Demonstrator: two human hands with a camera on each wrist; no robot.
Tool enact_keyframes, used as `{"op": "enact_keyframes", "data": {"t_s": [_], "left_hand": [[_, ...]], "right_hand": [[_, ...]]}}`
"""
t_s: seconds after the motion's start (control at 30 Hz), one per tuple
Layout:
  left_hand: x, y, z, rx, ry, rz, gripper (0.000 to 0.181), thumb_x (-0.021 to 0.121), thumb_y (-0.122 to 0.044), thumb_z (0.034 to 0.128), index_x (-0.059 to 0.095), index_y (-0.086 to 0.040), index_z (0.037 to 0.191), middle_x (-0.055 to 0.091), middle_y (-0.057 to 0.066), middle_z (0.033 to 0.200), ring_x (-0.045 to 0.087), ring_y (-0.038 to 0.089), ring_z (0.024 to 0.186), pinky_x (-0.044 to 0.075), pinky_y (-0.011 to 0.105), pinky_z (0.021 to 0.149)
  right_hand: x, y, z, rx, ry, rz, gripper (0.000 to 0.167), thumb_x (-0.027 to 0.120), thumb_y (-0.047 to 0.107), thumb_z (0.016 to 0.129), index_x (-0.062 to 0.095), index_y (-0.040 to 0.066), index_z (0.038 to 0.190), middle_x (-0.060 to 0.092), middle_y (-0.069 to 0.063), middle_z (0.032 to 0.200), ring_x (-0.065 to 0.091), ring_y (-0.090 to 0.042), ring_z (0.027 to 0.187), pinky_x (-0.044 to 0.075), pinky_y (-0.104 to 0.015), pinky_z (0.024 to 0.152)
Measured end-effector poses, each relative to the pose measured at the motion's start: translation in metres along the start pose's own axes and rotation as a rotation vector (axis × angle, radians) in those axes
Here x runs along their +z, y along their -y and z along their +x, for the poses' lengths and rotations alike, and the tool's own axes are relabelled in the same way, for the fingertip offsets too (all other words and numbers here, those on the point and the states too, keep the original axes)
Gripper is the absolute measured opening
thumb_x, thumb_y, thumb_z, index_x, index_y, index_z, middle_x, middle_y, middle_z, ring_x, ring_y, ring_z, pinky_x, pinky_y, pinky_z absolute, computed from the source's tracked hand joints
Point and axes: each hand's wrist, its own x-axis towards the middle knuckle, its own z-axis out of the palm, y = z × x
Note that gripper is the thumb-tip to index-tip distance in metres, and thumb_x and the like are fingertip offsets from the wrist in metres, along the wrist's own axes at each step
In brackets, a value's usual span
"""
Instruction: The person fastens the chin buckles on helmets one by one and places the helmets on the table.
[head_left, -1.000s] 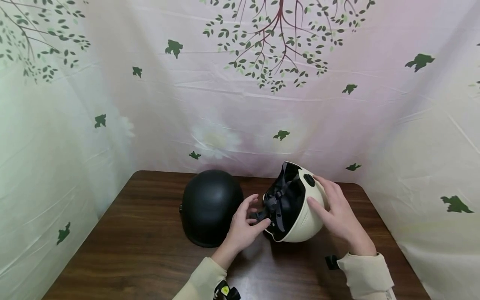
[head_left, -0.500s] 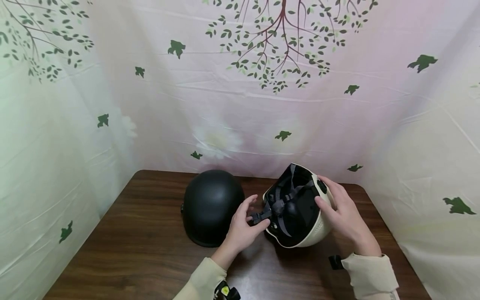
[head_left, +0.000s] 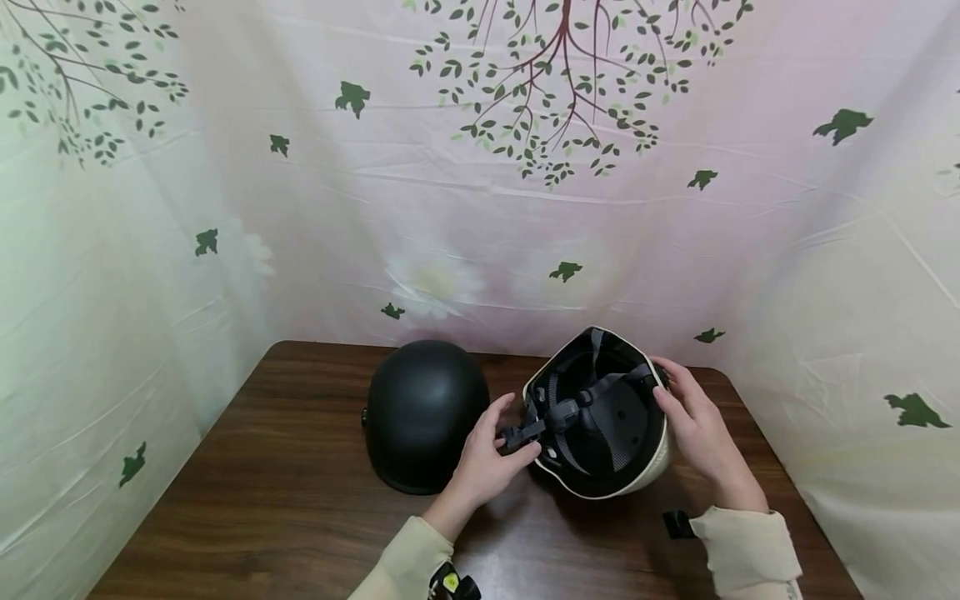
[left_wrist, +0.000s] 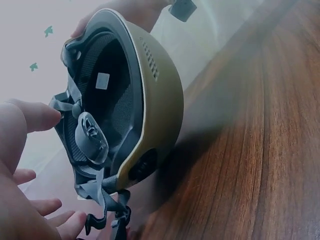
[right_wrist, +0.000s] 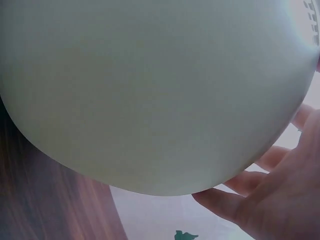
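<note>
In the head view a cream helmet (head_left: pixel 618 429) is tilted on the table, its black-lined inside facing me. Grey chin straps (head_left: pixel 566 411) cross its opening, and a strap end with a buckle (left_wrist: pixel 120 220) hangs out by its left rim. My right hand (head_left: pixel 705 437) grips the right rim, thumb at the edge and fingertips against the shell, as the right wrist view shows. My left hand (head_left: pixel 483 454) is at the opposite rim with thumb and fingers spread apart. Its thumb tip is by the rim straps, and its fingers are close to the hanging strap.
A black helmet (head_left: pixel 426 417) sits dome up just left of my left hand. The brown wooden table (head_left: pixel 262 467) ends at a printed cloth backdrop (head_left: pixel 487 217), which also encloses both sides.
The cream helmet has turned so that its opening faces me more fully. My right hand has shifted right with its rim. My left hand has stayed nearly in place.
</note>
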Motion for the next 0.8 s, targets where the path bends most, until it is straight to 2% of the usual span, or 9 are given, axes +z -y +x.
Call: {"op": "enact_keyframes", "data": {"t_s": [0.3, 0.53, 0.7, 0.8], "left_hand": [[0.001, 0.002, -0.001, -0.006, 0.013, -0.011, 0.078, 0.08, -0.026, 0.0917, 0.042, -0.015, 0.159, 0.049, 0.016, 0.154, 0.054, 0.036, 0.133, 0.054, 0.056, 0.102], [0.001, 0.002, -0.002, 0.005, 0.005, -0.009, 0.081, 0.082, -0.029, 0.0901, 0.042, -0.012, 0.159, 0.052, 0.014, 0.152, 0.056, 0.034, 0.13, 0.055, 0.057, 0.1], [0.0, 0.001, -0.001, 0.035, -0.016, 0.004, 0.08, 0.083, -0.026, 0.09, 0.043, -0.014, 0.158, 0.053, 0.01, 0.152, 0.056, 0.032, 0.128, 0.056, 0.054, 0.098], [-0.001, 0.0, 0.0, 0.056, -0.032, 0.002, 0.078, 0.083, -0.024, 0.0903, 0.045, -0.015, 0.157, 0.052, 0.008, 0.155, 0.056, 0.033, 0.129, 0.057, 0.054, 0.098]], "right_hand": [[-0.001, -0.009, -0.003, 0.085, -0.06, 0.053, 0.046, 0.04, 0.023, 0.115, 0.048, 0.005, 0.156, 0.051, -0.016, 0.146, 0.048, 0.009, 0.117, 0.04, -0.005, 0.09], [0.003, -0.02, -0.005, 0.132, -0.003, 0.077, 0.05, 0.031, 0.028, 0.116, 0.035, 0.015, 0.164, 0.05, -0.023, 0.15, 0.043, 0.01, 0.121, 0.033, -0.006, 0.092], [0.01, -0.026, -0.007, 0.191, 0.049, 0.141, 0.051, 0.028, 0.029, 0.117, 0.026, 0.017, 0.166, 0.038, -0.021, 0.159, 0.039, 0.001, 0.126, 0.031, -0.008, 0.092], [0.014, -0.028, -0.008, 0.238, 0.063, 0.223, 0.053, 0.03, 0.031, 0.117, 0.022, 0.016, 0.167, 0.029, -0.02, 0.164, 0.04, -0.004, 0.128, 0.034, -0.008, 0.093]]}}
